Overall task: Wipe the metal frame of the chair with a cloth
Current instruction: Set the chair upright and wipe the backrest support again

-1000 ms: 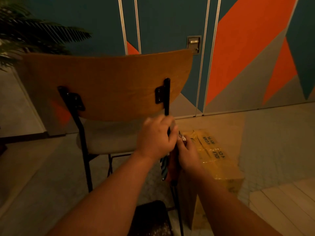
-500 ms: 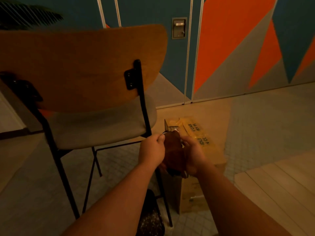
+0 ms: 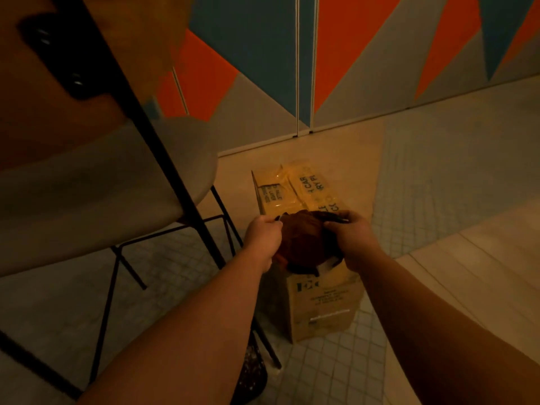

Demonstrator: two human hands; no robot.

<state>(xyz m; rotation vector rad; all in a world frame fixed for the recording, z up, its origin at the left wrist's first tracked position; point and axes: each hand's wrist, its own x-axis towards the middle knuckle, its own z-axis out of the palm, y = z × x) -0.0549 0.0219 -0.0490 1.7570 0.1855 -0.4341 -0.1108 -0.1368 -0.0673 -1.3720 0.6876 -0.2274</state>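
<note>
Head view: both hands hold a bunched dark reddish-brown cloth (image 3: 304,244) between them, above a cardboard box (image 3: 321,305) standing on the floor. The left hand (image 3: 263,239) has its grip curled closed round the cloth's left side; the right hand (image 3: 352,236) has its fingers curled over the right side, pinching a dark edge of the fabric. The cloth is apart from the chair frame (image 3: 175,182), whose black metal upright runs diagonally past the grey seat (image 3: 96,188) and the wooden backrest (image 3: 58,92) on the left. The floor (image 3: 438,171) is small pale square tile, with smooth plank-like boards towards the right. Behind stands a wall (image 3: 365,54) painted in orange, blue and grey triangles. Lighting is dim and warm.
</note>
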